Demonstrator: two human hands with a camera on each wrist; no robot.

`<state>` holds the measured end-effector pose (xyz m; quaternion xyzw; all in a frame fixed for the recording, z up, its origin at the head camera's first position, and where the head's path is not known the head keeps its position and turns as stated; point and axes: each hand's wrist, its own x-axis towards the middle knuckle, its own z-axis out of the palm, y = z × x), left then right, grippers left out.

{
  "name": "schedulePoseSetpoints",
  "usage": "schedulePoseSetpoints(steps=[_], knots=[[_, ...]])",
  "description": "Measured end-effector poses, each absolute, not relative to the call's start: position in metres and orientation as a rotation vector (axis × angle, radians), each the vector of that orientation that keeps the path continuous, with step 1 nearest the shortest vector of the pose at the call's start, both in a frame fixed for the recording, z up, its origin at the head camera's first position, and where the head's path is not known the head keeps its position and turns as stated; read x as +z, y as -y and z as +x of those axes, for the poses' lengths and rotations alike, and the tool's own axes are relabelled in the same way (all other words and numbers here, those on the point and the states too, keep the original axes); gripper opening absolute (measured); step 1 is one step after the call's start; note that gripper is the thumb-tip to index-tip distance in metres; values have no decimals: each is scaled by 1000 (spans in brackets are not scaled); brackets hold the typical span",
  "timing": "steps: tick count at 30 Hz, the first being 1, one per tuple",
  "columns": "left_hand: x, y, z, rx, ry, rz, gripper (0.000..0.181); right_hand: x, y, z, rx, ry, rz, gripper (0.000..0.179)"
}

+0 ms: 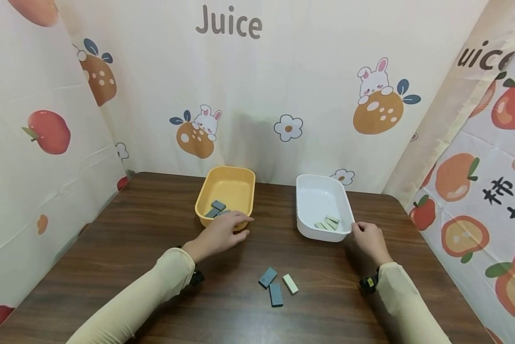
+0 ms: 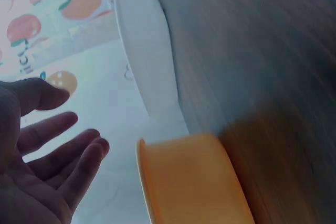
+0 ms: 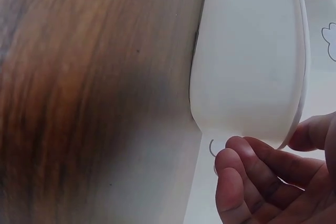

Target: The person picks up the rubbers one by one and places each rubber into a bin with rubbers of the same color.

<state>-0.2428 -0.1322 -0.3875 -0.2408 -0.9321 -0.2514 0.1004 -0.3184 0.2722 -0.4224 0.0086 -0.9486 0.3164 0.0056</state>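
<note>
My left hand [image 1: 218, 234] is over the near right corner of a yellow plastic bin [image 1: 233, 184], fingers loosely spread and holding nothing. In the left wrist view, a gap separates those fingers [image 2: 86, 156] from the bin's wall. Several dark grey-blue blocks [image 1: 218, 205] lie at the bin's near end, partly hidden by the hand. At the near right corner of a white plastic bin [image 1: 322, 196], my right hand [image 1: 371, 241] pinches the rim, thumb and fingers on either side in the right wrist view. Several pale green blocks [image 1: 328, 223] lie inside the white bin.
Two dark grey-blue blocks [image 1: 276, 295] and one pale green block [image 1: 290, 284] lie on the brown wooden table [image 1: 223, 306], nearer than the bins. A fruit-printed curtain [image 1: 248, 71] hangs behind the table and along both sides.
</note>
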Motion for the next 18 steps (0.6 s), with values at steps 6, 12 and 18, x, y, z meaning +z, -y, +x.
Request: schedulePoseSetpoints(steps=[6,12,18], knots=[[-388,121,-239,-730,2895,-855,38,-421,-271,-317,1009,2975,10,46],[-388,111,-237,-703,2965,-1001,41,-421,-272,-318,1021,2982,6,47],[-396,100,-231,-671,2997,-1136,40,-423,-271,-318,1004,2975,8,47]])
